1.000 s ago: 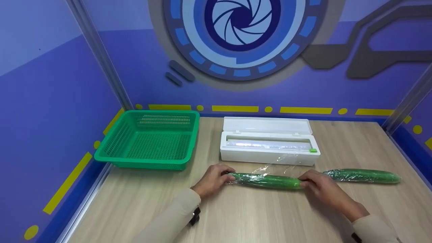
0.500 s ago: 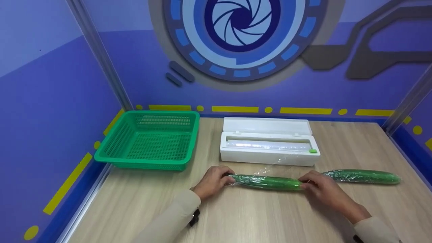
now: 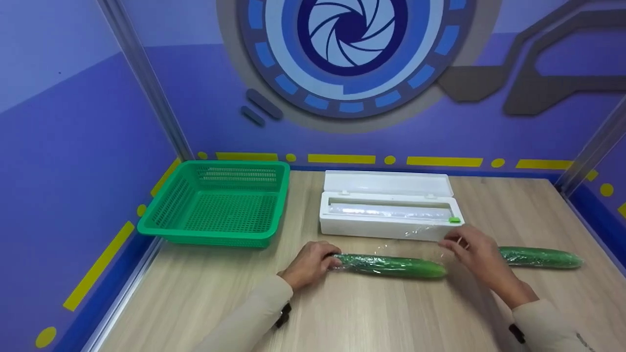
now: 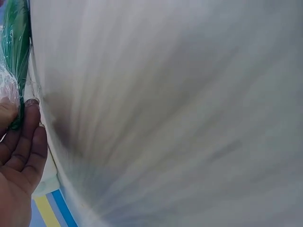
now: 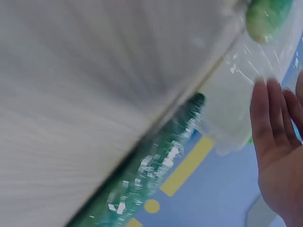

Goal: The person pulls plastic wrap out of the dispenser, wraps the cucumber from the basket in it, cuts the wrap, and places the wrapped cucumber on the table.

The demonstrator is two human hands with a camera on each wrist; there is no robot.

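Note:
A green cucumber [image 3: 391, 265] lies on the table with clear cling film [image 5: 244, 64] around it. At its left end, my left hand [image 3: 310, 264] pinches the tip and the film, thumb opposite fingers in the left wrist view. Just beyond the cucumber's right end, slightly raised, my right hand [image 3: 481, 256] pinches the loose film between thumb and fingers. A film-wrapped second cucumber [image 3: 543, 257] lies to the right, its left part hidden behind my right hand in the head view.
A white cling film box [image 3: 386, 226] stands behind the cucumber with its lid raised, a roll inside and a green slider [image 3: 454, 220] on its front edge. A green plastic basket [image 3: 205, 233] stands at the back left. Purple panels [image 3: 195, 107] border the wooden table [image 3: 371, 318].
My right hand has let go of the cucumber's right end, moved a little up and right, and taken hold of the film. The left hand has stayed at the left end.

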